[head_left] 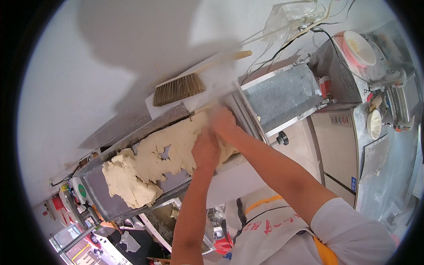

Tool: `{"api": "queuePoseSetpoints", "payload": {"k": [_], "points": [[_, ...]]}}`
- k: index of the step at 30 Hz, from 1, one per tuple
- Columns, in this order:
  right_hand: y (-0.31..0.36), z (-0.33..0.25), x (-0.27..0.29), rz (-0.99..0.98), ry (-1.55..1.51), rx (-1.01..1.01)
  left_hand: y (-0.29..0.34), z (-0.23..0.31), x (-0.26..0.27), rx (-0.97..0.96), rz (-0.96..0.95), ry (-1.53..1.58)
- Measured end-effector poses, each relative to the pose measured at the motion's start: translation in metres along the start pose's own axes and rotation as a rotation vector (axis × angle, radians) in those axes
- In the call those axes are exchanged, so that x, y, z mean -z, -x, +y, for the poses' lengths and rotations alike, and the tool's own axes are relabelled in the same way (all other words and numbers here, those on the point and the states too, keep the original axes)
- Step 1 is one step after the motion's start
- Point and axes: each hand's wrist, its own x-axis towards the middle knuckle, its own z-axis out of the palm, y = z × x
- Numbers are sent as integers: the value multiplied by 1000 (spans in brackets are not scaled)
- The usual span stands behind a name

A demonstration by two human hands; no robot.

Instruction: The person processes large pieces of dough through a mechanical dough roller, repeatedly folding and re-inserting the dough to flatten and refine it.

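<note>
A ragged pale dough sheet lies along the metal-edged grey bed of a machine, torn through with holes. At its left end the dough is heaped into a thick lump. My left hand is on the right part of the sheet, fingers curled down and closed on the dough. Just beyond it my right hand reaches to the dough beside the metal cross-frame; a blur covers its fingertips, and I cannot see how they grip.
A bristle brush lies on a ledge behind the bed. Beyond the cross-frame slopes a grey metal tray, with a black knob below. White bowls stand on the cabinet at right. Cables hang along the wall.
</note>
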Motion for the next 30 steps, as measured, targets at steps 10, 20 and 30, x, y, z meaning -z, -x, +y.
{"api": "queuePoseSetpoints", "payload": {"k": [10, 20, 30], "points": [[114, 24, 44, -305, 99, 126, -16, 5, -10, -104, -135, -195], [97, 21, 33, -449, 297, 302, -19, -10, 30, -15, -224, 117], [162, -51, 29, -391, -214, 407, 108, -219, 248, 566, 509, -174]]}}
